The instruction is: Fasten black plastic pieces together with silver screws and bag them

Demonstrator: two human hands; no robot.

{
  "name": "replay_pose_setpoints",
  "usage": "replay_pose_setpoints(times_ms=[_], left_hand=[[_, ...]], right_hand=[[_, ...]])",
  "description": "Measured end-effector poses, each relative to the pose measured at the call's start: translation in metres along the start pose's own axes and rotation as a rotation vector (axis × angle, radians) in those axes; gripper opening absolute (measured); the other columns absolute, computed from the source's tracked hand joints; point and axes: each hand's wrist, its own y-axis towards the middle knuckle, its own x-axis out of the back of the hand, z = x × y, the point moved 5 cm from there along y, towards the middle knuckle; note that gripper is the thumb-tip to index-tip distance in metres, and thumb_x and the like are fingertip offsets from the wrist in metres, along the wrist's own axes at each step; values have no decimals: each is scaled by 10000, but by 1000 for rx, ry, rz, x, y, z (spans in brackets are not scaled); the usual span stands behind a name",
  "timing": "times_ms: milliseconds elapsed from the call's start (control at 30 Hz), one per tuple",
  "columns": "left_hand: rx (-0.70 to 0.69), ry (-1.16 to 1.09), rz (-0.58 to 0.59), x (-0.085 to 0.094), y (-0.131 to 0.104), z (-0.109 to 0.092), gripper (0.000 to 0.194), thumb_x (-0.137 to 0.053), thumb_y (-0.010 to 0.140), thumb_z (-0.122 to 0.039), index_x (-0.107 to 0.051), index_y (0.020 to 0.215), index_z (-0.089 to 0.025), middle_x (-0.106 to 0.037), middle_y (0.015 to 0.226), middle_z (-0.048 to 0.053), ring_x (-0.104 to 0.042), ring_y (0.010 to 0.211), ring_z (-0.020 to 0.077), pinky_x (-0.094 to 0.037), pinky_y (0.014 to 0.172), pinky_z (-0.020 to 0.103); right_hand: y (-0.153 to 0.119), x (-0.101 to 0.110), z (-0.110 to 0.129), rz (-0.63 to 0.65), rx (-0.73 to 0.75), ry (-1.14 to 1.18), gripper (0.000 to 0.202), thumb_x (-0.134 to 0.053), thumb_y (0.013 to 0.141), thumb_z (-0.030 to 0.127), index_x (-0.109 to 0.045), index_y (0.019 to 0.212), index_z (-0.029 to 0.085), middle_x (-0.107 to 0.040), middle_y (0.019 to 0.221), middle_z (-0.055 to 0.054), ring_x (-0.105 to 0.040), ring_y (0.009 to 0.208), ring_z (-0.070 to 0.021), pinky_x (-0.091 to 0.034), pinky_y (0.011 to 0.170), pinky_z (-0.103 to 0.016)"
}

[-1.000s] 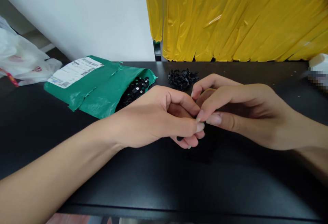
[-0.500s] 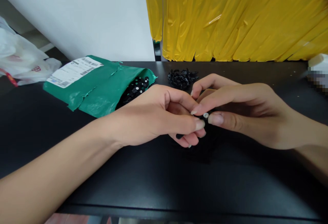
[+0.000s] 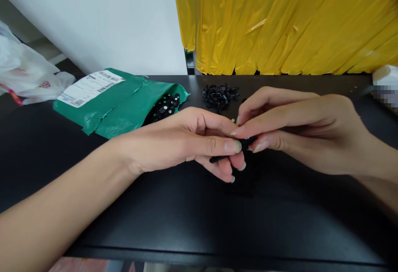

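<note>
Over the middle of the black table, my left hand (image 3: 192, 139) pinches a small black strip (image 3: 218, 159) between thumb and forefinger. Part of that strip shows below my left thumb, and a whitish round stud sits near its right end. My right hand (image 3: 304, 127) comes in from the right, its thumb and fingertips closed on the same end. The fingers cover most of the piece, so its full shape is hidden. Behind my hands lies a pile of loose black pieces (image 3: 219, 96). More black pieces with silvery studs (image 3: 164, 108) show in the mouth of a torn green mailing bag (image 3: 116, 114).
On the left stands a white plastic bag (image 3: 34, 71). A white panel (image 3: 130, 23) and yellow plastic sheeting (image 3: 267, 27) hang behind the black table (image 3: 192, 222). A pale object (image 3: 385, 81) lies at the far right edge.
My right hand has shifted slightly right and tilted up. The strip has turned between my fingers, so more of its length shows below my left thumb and less of its stud.
</note>
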Motion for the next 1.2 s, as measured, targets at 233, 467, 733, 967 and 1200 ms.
replay_pose_setpoints(times_ms=[233, 467, 733, 967, 1200], left_hand=[[-18, -75, 32, -6, 1, 3, 106, -804, 1028, -286, -876, 1047, -211, -793, 928, -13, -777, 802, 71, -724, 850, 216], [-218, 139, -272, 3, 5, -5, 205, -987, 828, -273, -805, 852, -183, -755, 794, -31, -718, 703, 77, -660, 680, 144], [-373, 277, -394, 8, 0, -14, 222, -1000, 787, -188, -843, 919, -274, -795, 812, -56, -683, 707, 71, -533, 607, 147], [-407, 244, -375, 3, 4, -16, 120, -943, 873, -176, -860, 889, -260, -829, 817, -70, -729, 734, 54, -529, 617, 119], [-465, 165, -395, 2, 5, -10, 145, -919, 883, -122, -836, 842, -234, -818, 809, -50, -682, 701, 56, -483, 567, 133]], right_hand=[[1, -3, 5, -148, 46, 8, 143, -842, 989, 235, -902, 1116, 210, -799, 963, -53, -744, 860, -150, -617, 716, -258], [-2, -4, 2, -243, -92, 105, 126, -819, 1015, 296, -906, 1102, 267, -857, 968, -22, -761, 853, -162, -637, 773, -284], [-5, -13, -11, -258, -260, 391, 134, -804, 1025, 256, -896, 1112, 297, -880, 946, 24, -829, 761, -137, -716, 746, -246], [-6, -13, -16, -268, -270, 401, 151, -815, 1023, 278, -897, 1149, 298, -868, 929, 22, -803, 759, -119, -685, 742, -227], [-4, -17, -21, -290, -262, 567, 198, -854, 976, 185, -886, 1145, 283, -849, 853, 29, -803, 765, -115, -685, 746, -216]])
